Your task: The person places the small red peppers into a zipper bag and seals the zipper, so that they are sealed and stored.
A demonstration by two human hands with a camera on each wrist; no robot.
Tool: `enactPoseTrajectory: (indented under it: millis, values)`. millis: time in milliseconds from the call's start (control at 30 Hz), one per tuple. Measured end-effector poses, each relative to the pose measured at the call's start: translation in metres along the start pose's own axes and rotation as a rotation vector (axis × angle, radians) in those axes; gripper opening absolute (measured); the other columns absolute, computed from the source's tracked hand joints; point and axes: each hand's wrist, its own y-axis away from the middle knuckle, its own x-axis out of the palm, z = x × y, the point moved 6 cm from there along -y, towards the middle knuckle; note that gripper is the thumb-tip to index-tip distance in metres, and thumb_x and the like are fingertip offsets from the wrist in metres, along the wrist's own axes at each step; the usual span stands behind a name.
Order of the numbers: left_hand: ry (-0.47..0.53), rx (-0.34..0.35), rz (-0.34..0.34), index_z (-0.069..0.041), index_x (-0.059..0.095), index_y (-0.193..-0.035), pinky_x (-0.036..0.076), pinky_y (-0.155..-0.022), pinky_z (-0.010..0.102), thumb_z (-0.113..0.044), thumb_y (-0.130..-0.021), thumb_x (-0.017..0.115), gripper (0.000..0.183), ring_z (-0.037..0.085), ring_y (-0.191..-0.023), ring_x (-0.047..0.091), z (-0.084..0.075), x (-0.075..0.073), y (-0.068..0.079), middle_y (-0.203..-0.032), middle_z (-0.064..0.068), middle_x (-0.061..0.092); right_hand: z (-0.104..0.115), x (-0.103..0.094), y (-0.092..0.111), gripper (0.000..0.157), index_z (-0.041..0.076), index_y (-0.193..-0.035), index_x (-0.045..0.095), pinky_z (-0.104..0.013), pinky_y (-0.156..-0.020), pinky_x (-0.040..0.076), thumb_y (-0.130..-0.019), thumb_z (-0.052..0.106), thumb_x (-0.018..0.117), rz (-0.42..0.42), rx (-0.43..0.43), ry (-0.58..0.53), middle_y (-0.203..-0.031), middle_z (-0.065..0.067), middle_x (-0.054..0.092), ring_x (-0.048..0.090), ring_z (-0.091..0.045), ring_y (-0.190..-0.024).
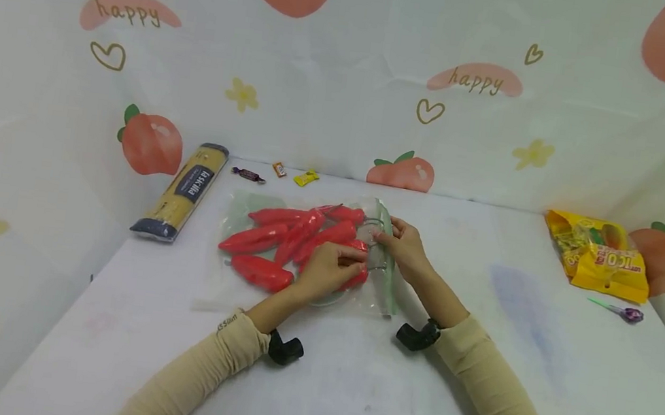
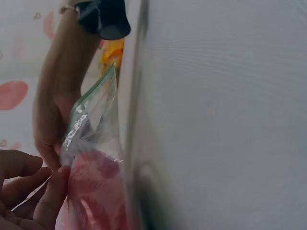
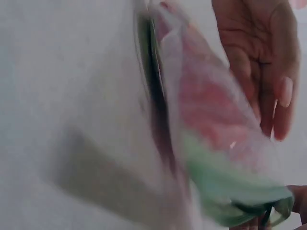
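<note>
A clear zip bag with a green zip edge lies on the table, holding several red peppers whose green stems point towards the zip side. My right hand pinches the bag at its zip edge, thumb on the near face and fingers behind. Over the bag's middle is my left hand, its fingers extended across the plastic above the peppers. In the left wrist view the fingertips of my left hand are right at the bag's side. The right wrist view shows the green stems bunched near the bag's mouth.
A pack of spaghetti lies at the back left. Three small wrapped candies, one of them yellow, sit along the back edge. On the right are a yellow candy bag and a lollipop. A printed cloth hangs behind.
</note>
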Motion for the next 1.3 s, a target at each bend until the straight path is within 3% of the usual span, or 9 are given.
enactPoseTrajectory:
  millis: [100,233,367,433,500,667,933,1133,1300]
  values:
    - [0.051,0.046,-0.063,0.000,0.069,-0.103,0.056,-0.072,0.024,-0.007,-0.085,0.061,0.020,0.020,-0.081,0.068,-0.016,-0.015,-0.009,-0.096,0.012,0.071,0.017,-0.005,-0.002,0.053,-0.004,-0.136,0.036,-0.011,-0.069,0.049,-0.088,0.005,0.057,-0.001,-0.101,0.074,-0.126,-0.028,0.051,0.057,0.003,-0.078]
    - [0.053,0.112,-0.181,0.001,0.065,-0.110,0.056,-0.080,0.028,-0.009,-0.088,0.058,0.024,0.023,-0.094,0.066,-0.046,-0.057,-0.040,-0.107,0.014,0.067,0.063,-0.009,-0.001,0.049,-0.004,-0.132,0.042,-0.015,-0.070,0.052,-0.086,0.000,0.059,0.134,-0.294,0.243,-0.113,-0.030,0.057,0.062,-0.007,-0.078]
    - [-0.048,0.135,-0.072,0.000,0.043,-0.134,0.041,-0.105,0.033,-0.022,-0.094,0.052,0.046,0.022,-0.127,0.045,-0.072,-0.084,-0.084,-0.137,0.013,0.048,0.124,-0.004,0.010,0.045,-0.006,-0.127,0.049,-0.018,-0.071,0.053,-0.084,-0.003,0.061,0.261,-0.508,0.515,-0.103,-0.024,0.061,0.060,-0.016,-0.079]
    - [-0.021,0.142,-0.023,-0.002,0.037,-0.138,0.039,-0.106,0.034,-0.024,-0.095,0.049,0.050,0.021,-0.126,0.046,-0.082,-0.093,-0.099,-0.137,0.014,0.046,0.152,-0.001,0.018,0.045,-0.002,-0.128,0.051,-0.018,-0.071,0.053,-0.084,-0.002,0.062,0.273,-0.573,0.669,-0.104,-0.019,0.063,0.059,-0.016,-0.080]
    - [0.104,0.142,-0.056,-0.001,0.043,-0.134,0.042,-0.102,0.032,-0.022,-0.094,0.051,0.046,0.017,-0.112,0.056,-0.090,-0.104,-0.106,-0.123,0.012,0.057,0.176,-0.001,0.026,0.047,0.003,-0.129,0.052,-0.018,-0.069,0.051,-0.084,0.000,0.063,0.235,-0.606,0.800,-0.100,-0.015,0.065,0.057,-0.018,-0.079]
    - [0.479,0.226,-0.287,0.003,0.065,-0.099,0.054,-0.078,0.024,-0.007,-0.084,0.064,0.019,0.007,-0.068,0.064,-0.117,-0.138,-0.098,-0.073,-0.005,0.066,0.227,-0.023,0.043,0.049,0.006,-0.128,0.053,-0.010,-0.065,0.045,-0.081,0.000,0.065,0.050,-0.628,0.884,-0.088,-0.013,0.065,0.058,-0.004,-0.076]
    - [0.702,0.383,-0.303,-0.004,0.069,-0.081,0.057,-0.065,0.022,0.000,-0.078,0.068,0.005,0.015,-0.066,0.068,-0.163,-0.154,-0.073,-0.070,0.002,0.070,0.283,-0.047,0.077,0.022,0.007,-0.102,0.070,-0.012,-0.058,0.046,-0.081,0.004,0.068,-0.068,-0.671,0.805,-0.088,0.011,0.067,0.059,-0.009,-0.076]
    - [0.702,0.355,-0.339,-0.002,0.068,-0.085,0.057,-0.063,0.021,-0.001,-0.080,0.065,0.006,0.013,-0.067,0.069,-0.144,-0.144,-0.062,-0.072,0.000,0.071,0.271,-0.041,0.068,0.021,0.001,-0.100,0.069,-0.009,-0.067,0.045,-0.079,0.001,0.068,-0.081,-0.719,0.880,-0.093,-0.002,0.065,0.055,0.002,-0.077]
    - [0.768,0.362,-0.401,0.000,0.068,-0.084,0.057,-0.063,0.022,0.000,-0.080,0.066,0.005,0.013,-0.066,0.069,-0.131,-0.137,-0.058,-0.072,0.001,0.071,0.260,-0.017,0.058,0.026,0.001,-0.104,0.068,-0.009,-0.068,0.046,-0.080,0.009,0.070,-0.092,-0.781,0.812,-0.100,-0.014,0.067,0.056,0.004,-0.082]
